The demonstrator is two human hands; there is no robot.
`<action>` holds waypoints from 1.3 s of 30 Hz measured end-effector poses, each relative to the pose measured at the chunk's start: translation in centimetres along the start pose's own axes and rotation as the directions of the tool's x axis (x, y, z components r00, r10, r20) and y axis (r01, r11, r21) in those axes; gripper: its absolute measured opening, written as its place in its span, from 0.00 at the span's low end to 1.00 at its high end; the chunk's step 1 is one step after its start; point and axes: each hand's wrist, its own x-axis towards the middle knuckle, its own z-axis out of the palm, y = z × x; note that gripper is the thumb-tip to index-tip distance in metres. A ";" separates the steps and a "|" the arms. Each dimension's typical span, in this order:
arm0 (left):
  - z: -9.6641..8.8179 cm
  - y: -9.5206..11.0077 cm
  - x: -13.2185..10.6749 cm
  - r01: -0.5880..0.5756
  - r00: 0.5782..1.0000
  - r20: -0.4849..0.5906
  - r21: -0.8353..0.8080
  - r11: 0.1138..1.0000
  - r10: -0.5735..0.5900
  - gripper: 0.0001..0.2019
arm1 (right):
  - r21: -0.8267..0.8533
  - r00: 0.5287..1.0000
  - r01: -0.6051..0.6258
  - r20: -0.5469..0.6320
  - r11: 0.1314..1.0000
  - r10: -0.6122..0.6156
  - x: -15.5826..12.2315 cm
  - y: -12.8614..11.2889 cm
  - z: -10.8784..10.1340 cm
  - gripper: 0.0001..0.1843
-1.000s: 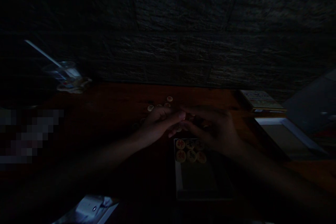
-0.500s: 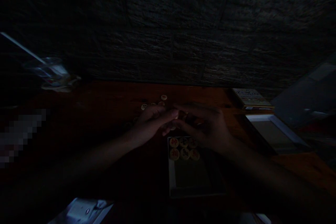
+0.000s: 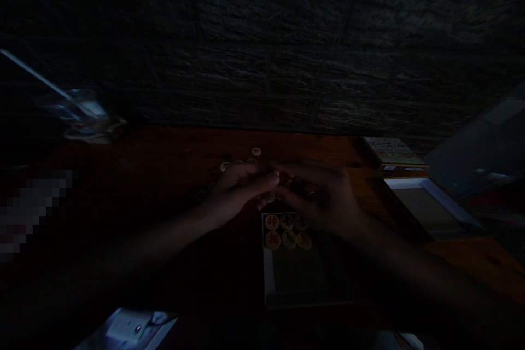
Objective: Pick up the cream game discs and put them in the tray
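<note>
My left hand and my right hand meet above the back edge of an open shallow box. The fingers of both are curled, and the fingertips come together. Darkness hides what lies between them; a pale spot shows by the left thumb tip. Inside the box, two rows of round xiangqi pieces with red or dark characters lie flat along the back left. Part of the box is covered by my right hand and its shadow. Behind my hands, several loose xiangqi pieces are scattered on the wooden table.
To the right lies another open tray, with a printed box behind it. A clear cup with a straw stands at the back left. A stone wall closes off the far side. A pale package is at the front left.
My hands stay almost in place, with only small finger movements where they meet. The pieces in the box look the same, and the picture is slightly darker.
</note>
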 end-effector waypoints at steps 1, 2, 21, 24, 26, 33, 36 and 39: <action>0.0 0.0 0.0 -0.002 1.000 0.002 0.001 1.000 0.002 0.15 | -0.003 1.000 -0.005 0.003 1.000 0.005 0.0 0.0 0.0 0.19; -0.1 0.0 0.0 -0.003 1.000 0.004 -0.001 1.000 0.003 0.14 | -0.004 1.000 -0.003 0.001 1.000 0.003 0.0 0.0 -0.1 0.19; 0.2 0.1 0.2 -0.126 0.982 -0.131 0.071 0.989 0.134 0.13 | -0.010 0.998 -0.035 -0.044 0.999 0.034 0.0 0.1 -0.1 0.16; 0.2 0.4 0.1 -0.117 0.979 -0.156 0.110 0.987 0.134 0.16 | 0.011 0.989 -0.127 -0.080 0.992 0.127 0.0 0.2 0.1 0.11; 0.3 0.4 0.0 -0.113 0.977 -0.159 0.169 0.979 0.140 0.16 | 0.051 0.970 -0.223 -0.091 0.973 0.227 0.0 0.3 0.4 0.09; 0.3 -0.1 -0.4 -0.180 0.964 -0.127 0.335 0.925 0.234 0.18 | 0.345 0.883 -0.426 -0.043 0.836 0.467 0.1 0.4 1.0 0.15; 0.5 0.0 -0.6 -0.202 0.965 -0.085 0.363 0.910 0.248 0.19 | 0.420 0.855 -0.462 -0.021 0.781 0.518 0.4 0.2 1.0 0.17; 0.6 0.1 -0.6 -0.198 0.968 -0.070 0.385 0.902 0.242 0.19 | 0.482 0.810 -0.528 0.039 0.699 0.585 0.6 0.2 1.0 0.18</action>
